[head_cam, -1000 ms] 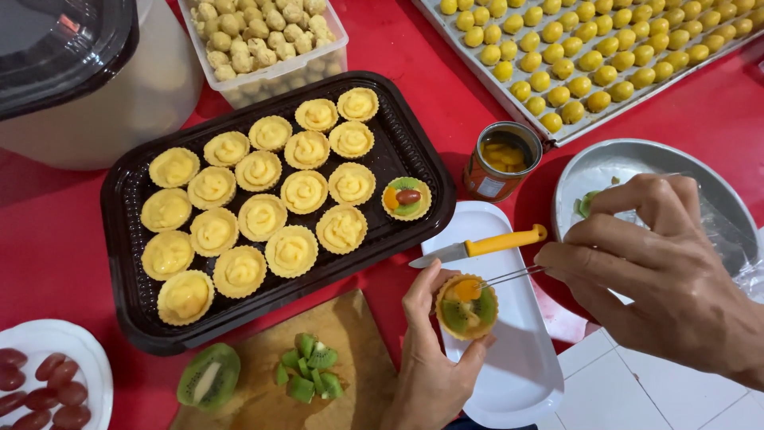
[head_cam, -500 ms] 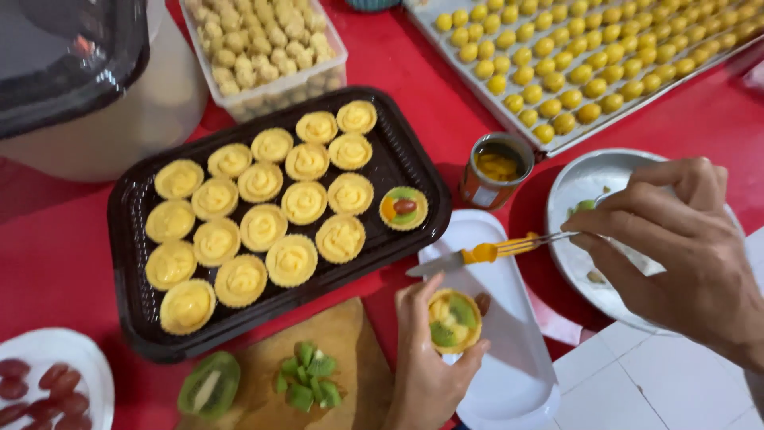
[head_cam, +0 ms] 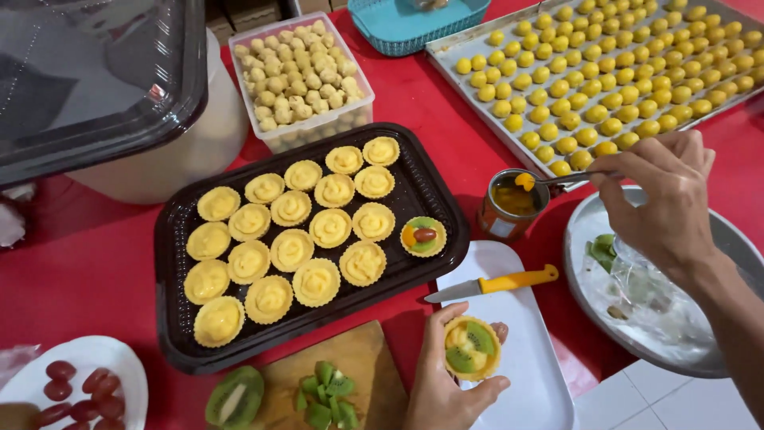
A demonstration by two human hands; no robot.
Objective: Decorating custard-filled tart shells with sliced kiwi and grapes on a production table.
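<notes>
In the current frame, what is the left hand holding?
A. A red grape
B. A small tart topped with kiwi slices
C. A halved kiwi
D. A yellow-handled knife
B: the left hand cups a small tart topped with green kiwi slices, above the white tray.

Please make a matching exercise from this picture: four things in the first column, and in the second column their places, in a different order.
Things:
1. knife
2. halved kiwi
3. decorated tart
4. spoon

Places:
a. on the wooden board
b. over the open can, in the right hand
c. on the white rectangular plate
d. in the black tray, at its right edge

Pairs: 1-c, 2-a, 3-d, 4-b
</notes>
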